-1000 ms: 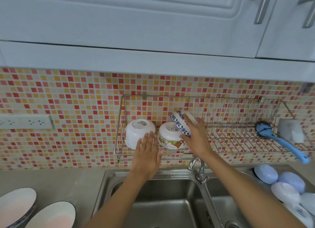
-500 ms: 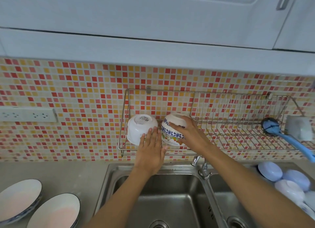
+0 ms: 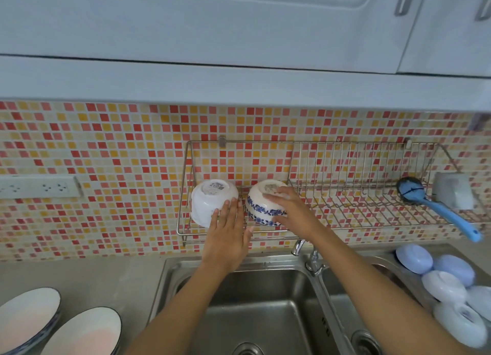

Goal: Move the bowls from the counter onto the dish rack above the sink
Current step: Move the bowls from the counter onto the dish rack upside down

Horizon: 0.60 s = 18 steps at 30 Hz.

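The blue-patterned bowl (image 3: 265, 208), tilted in the air a second ago, now sits upside down over the cartoon bowl on the dish rack (image 3: 345, 195). The right hand (image 3: 289, 211) probably still grips it; the left hand (image 3: 228, 237) lies flat against the white bowl (image 3: 210, 200). More bowls (image 3: 446, 283) wait on the right worktop.

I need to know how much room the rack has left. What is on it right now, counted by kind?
On the dish rack, counting only what shows:
Bowls: 2 (white bowl, blue-patterned bowl), both upside down
Brushes: 1 (blue-handled brush)
Cups: 1 (pale cup)
Total: 4
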Tool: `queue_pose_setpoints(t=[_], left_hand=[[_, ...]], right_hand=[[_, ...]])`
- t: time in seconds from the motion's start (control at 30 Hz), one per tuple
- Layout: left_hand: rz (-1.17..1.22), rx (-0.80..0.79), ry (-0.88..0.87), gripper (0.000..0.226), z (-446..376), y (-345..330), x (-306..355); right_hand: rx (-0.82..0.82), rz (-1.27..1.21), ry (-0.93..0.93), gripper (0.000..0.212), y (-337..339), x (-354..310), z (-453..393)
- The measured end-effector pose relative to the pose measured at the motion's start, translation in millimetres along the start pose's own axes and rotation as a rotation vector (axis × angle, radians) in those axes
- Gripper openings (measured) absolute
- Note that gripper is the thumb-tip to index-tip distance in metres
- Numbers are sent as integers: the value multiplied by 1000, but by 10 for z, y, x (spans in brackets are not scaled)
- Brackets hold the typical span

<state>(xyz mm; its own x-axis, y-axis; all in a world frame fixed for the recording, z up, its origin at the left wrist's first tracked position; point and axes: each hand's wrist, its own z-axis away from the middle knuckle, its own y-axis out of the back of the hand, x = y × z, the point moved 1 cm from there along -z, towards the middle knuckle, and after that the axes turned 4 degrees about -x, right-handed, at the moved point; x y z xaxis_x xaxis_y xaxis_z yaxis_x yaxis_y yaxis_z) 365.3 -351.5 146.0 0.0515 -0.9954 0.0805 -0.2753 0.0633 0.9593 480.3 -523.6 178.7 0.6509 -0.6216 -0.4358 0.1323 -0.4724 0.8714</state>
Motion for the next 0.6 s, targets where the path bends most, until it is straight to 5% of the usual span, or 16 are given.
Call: queue_pose_setpoints(t=[0.13, 0.3, 0.6], left_hand=[[21, -8, 5, 84, -27, 7, 14], [106, -76, -75, 57, -220, 147, 128], [66, -157, -136, 57, -474, 33, 302]], right_hand=[[310, -28, -195, 53, -41, -36, 129], [359, 6, -241, 48, -89, -75, 120], [30, 103, -282, 74, -75, 12, 21]])
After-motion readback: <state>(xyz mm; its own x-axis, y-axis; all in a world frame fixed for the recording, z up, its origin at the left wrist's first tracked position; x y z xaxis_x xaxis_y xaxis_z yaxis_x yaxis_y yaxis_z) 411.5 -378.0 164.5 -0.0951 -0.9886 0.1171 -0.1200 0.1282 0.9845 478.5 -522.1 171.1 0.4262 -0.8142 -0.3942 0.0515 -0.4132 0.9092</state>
